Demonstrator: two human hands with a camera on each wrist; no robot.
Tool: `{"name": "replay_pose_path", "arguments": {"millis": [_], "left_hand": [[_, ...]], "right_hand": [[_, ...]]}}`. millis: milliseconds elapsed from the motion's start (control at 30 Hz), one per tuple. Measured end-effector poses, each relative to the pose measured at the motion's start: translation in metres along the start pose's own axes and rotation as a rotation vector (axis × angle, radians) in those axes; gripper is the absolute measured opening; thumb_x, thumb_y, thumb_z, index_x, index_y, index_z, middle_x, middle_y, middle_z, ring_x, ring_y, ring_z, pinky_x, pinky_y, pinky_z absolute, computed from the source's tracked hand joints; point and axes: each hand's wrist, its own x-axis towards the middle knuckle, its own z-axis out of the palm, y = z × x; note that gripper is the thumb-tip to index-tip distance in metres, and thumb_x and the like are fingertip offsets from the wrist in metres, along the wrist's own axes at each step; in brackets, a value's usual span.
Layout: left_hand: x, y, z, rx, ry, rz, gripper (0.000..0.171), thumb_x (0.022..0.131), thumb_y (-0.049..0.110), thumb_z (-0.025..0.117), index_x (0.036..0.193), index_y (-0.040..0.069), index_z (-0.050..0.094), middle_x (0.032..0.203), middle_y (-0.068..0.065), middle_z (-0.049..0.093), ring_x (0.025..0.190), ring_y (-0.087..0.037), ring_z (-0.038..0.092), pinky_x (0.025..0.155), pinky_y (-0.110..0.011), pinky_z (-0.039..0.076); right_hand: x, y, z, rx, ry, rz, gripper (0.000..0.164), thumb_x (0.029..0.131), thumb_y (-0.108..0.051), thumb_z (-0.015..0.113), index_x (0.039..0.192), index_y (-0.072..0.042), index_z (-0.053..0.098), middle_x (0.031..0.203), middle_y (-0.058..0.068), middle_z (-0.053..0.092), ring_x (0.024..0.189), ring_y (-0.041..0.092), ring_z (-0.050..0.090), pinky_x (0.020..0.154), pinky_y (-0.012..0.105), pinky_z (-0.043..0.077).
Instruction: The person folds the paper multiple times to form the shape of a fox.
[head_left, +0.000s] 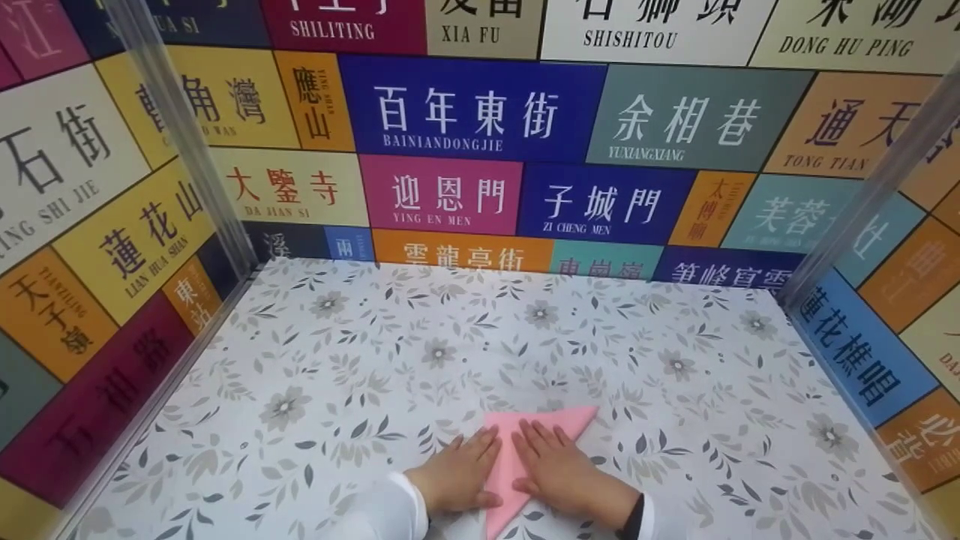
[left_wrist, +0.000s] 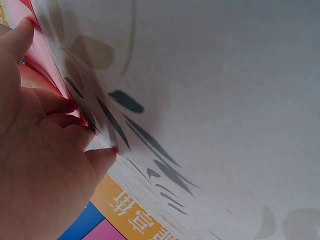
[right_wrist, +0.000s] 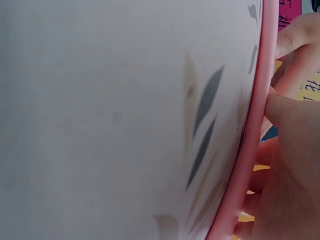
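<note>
A folded sheet of pink paper (head_left: 508, 472) lies on the flowered tabletop, near its front. It has a straight top edge, a pointed corner at the upper right and another point toward the person. My left hand (head_left: 459, 471) rests along its left edge, fingers extended, thumb near the lower part. Flat over its right side, my right hand (head_left: 561, 472) presses with fingers stretched forward and covers part of the sheet. In the left wrist view the fingertips (left_wrist: 106, 156) touch the table surface beside the paper. The right wrist view shows the paper (right_wrist: 252, 125) as a thin pink band under the right hand.
The tabletop (head_left: 375, 322) has a white, grey and beige leaf and flower print. Colourful panels (head_left: 472, 109) with Chinese lettering stand behind it and along both sides. Clear upright strips (head_left: 187, 135) mark the back corners.
</note>
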Motion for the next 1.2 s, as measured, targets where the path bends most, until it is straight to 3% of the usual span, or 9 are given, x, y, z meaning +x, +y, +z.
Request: {"name": "replay_pose_path", "arguments": {"millis": [233, 400, 633, 1200], "left_hand": [[0.0008, 0.0008, 0.0003, 0.019, -0.01, 0.0, 0.077, 0.084, 0.055, 0.044, 0.14, 0.006, 0.024, 0.148, -0.009, 0.016, 0.135, -0.02, 0.015, 0.106, -0.04, 0.023], [0.003, 0.0012, 0.0017, -0.028, -0.029, 0.008, 0.076, 0.085, 0.056, 0.041, 0.141, 0.008, 0.021, 0.149, -0.007, 0.011, 0.136, -0.019, 0.011, 0.108, -0.04, 0.02], [0.0037, 0.006, 0.0023, -0.074, -0.006, 0.072, 0.085, 0.081, 0.064, 0.034, 0.141, 0.006, 0.018, 0.148, -0.008, 0.012, 0.136, -0.02, 0.011, 0.108, -0.039, 0.019], [0.0052, 0.0052, 0.0052, -0.104, -0.053, 0.058, 0.088, 0.08, 0.067, 0.034, 0.142, 0.008, 0.016, 0.149, -0.006, 0.01, 0.136, -0.018, 0.008, 0.108, -0.038, 0.018]], "right_hand": [[0.001, -0.0005, 0.0017, -0.067, -0.012, -0.005, 0.069, 0.09, -0.053, 0.029, 0.14, -0.006, 0.024, 0.146, 0.015, 0.017, 0.133, 0.031, 0.017, 0.106, 0.05, 0.015], [0.0004, 0.0002, 0.0019, -0.05, -0.018, -0.007, 0.069, 0.09, -0.054, 0.028, 0.14, -0.006, 0.023, 0.146, 0.015, 0.017, 0.134, 0.031, 0.016, 0.106, 0.051, 0.014], [-0.0018, 0.0, -0.0019, -0.014, -0.017, -0.014, 0.069, 0.09, -0.054, 0.028, 0.14, -0.006, 0.024, 0.146, 0.014, 0.016, 0.133, 0.031, 0.016, 0.106, 0.051, 0.015], [-0.0024, 0.0022, -0.0034, 0.043, 0.01, -0.023, 0.071, 0.089, -0.056, 0.028, 0.14, -0.006, 0.025, 0.146, 0.015, 0.018, 0.133, 0.031, 0.018, 0.106, 0.05, 0.017]]}}
